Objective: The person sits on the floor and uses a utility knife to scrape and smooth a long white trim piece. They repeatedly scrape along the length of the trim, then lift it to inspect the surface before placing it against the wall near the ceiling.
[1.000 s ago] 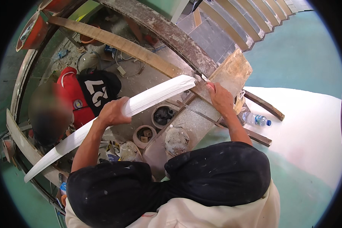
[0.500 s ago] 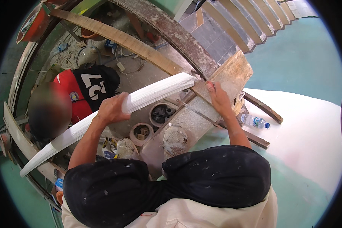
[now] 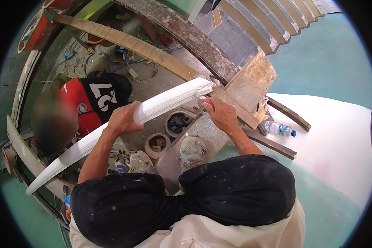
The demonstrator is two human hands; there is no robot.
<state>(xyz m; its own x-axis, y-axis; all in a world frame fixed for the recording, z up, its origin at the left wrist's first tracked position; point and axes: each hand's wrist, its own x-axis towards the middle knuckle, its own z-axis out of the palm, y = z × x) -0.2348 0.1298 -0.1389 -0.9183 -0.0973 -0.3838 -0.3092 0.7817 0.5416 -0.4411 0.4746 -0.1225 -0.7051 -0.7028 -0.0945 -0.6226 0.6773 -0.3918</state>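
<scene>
My left hand [image 3: 126, 119] is wrapped round a long white ribbed moulding strip [image 3: 169, 99], which runs from the lower left up toward the plank at centre right. The strip's upper end looks broken and ragged. Just below that end is my right hand [image 3: 223, 113], its fingers closed round something small and reddish, too little shown to name. Its fingertips are at the ragged edge, above a wooden plank. The strip's lower end passes over a board at the far left.
Below on the left crouches a person in a red and black top [image 3: 84, 101]. Round tubs [image 3: 157, 145] and a dusty sack [image 3: 193, 149] are under me. A wooden beam [image 3: 128, 43] crosses the upper left. A plastic bottle [image 3: 280, 129] lies at right; stairs [image 3: 260, 25] rise beyond.
My right hand has moved left and down from beside the plank to the strip's broken end. The end now looks more ragged. My left hand keeps its hold.
</scene>
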